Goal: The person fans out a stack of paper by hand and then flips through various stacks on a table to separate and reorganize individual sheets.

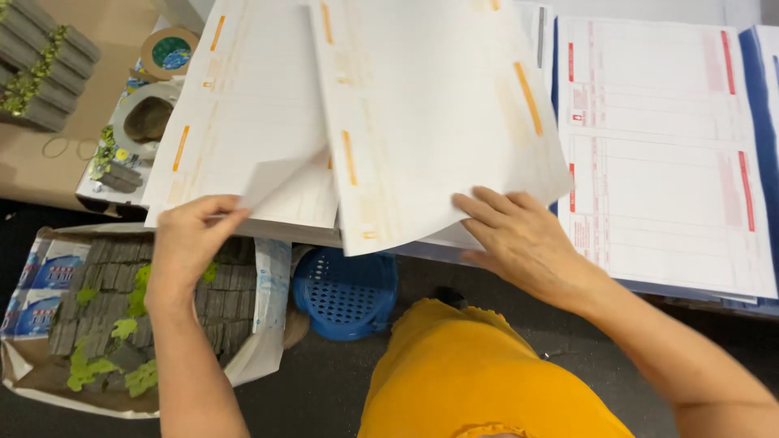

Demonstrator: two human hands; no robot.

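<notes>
Surface [49, 174] carries form stacks; orange-marked sheets [430, 122] overhang near edge. Sheets look thin, light, floppy, slick: likely to slide, crease. My right hand [519, 239] lies flat, fingers spread, pressing loose sheet. My left hand [191, 235] pinches curled corner [272, 178] of left stack; corner best grip.

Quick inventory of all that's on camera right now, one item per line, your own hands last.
orange-marked sheets: a loose stack, white, table centre
red-marked forms: one stack, white, table right, on a blue folder edge
tape rolls: two, brownish, table left
rubber bands: two, table left
blue basket: one, on the floor under the table edge
sack of grey bundles: one, grey with green tags, floor left
left hand: lifting a sheet corner
right hand: flat on the sheets' lower edge
</notes>
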